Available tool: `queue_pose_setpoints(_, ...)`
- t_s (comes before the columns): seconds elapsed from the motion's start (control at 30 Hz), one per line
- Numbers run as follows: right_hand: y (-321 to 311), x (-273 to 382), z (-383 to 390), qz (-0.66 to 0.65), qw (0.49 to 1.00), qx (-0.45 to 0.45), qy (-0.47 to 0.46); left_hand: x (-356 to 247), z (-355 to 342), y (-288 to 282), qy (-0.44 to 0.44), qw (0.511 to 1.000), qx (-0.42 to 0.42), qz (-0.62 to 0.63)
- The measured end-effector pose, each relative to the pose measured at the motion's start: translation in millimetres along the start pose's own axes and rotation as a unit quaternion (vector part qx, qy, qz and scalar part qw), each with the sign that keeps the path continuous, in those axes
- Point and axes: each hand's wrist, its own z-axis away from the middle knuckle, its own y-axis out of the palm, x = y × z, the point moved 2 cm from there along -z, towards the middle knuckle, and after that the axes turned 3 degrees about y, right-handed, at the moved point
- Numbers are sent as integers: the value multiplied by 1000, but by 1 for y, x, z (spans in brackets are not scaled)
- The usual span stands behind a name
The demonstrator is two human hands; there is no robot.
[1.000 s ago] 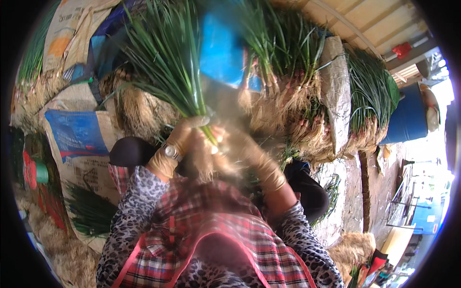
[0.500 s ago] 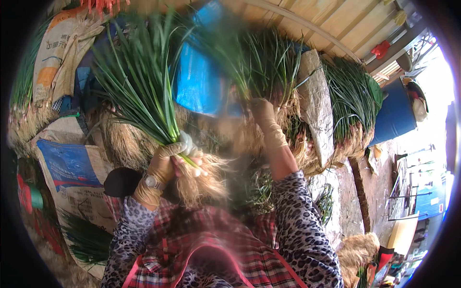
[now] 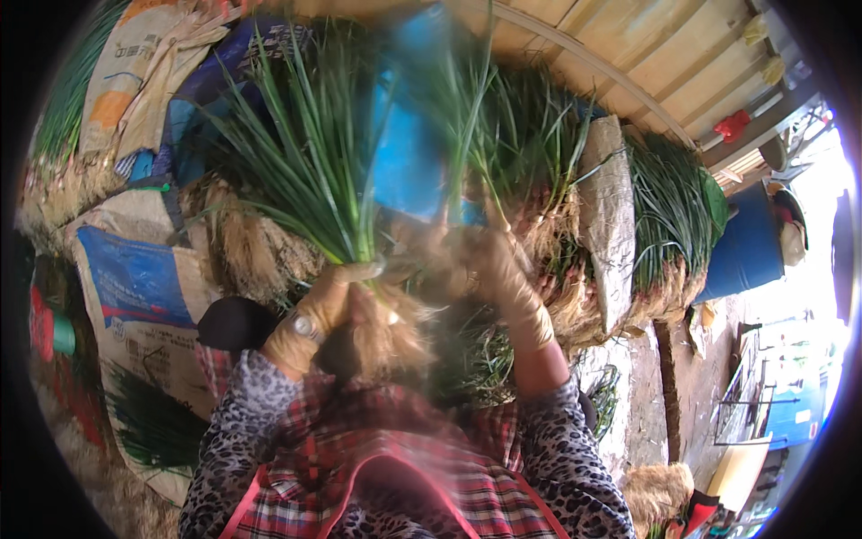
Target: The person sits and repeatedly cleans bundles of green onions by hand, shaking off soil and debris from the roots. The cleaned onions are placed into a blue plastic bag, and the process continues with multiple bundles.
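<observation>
My left hand (image 3: 337, 292), in a beige glove with a watch at the wrist, is closed round a thick bunch of green onions (image 3: 337, 193). Their long leaves fan out away from me, and the pale roots (image 3: 386, 337) hang below the fist toward my apron. To its right, my right hand (image 3: 494, 260), gloved alike, has its fingers bent round a few thin green onions (image 3: 461, 144) whose leaves point away from me. A blurred patch covers the fingertips of that hand and part of these stalks. The two hands are a short way apart.
Heaped green onions (image 3: 534, 135) lie just beyond my right hand. Past a pale folded sack (image 3: 606, 216) sits another heap (image 3: 673, 207), with a blue barrel (image 3: 750, 242) beside it. Sacks (image 3: 135, 278) lie at the left, and blue plastic (image 3: 409, 135) is behind the bunch.
My right hand has drawn back from the far heap toward me, bringing a few green onions. My left hand still holds its bunch, which now stands more upright.
</observation>
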Motion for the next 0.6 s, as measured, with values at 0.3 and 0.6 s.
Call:
queue_pose_setpoints(0.3, 52, 37, 62, -231, 922, 167, 263, 30, -5, -32, 44, 979, 193, 37)
queue_pose_setpoints(0.6, 62, 92, 17, -217, 949, -54, 223, 26, 4, -25, -18, 988, -140, -62)
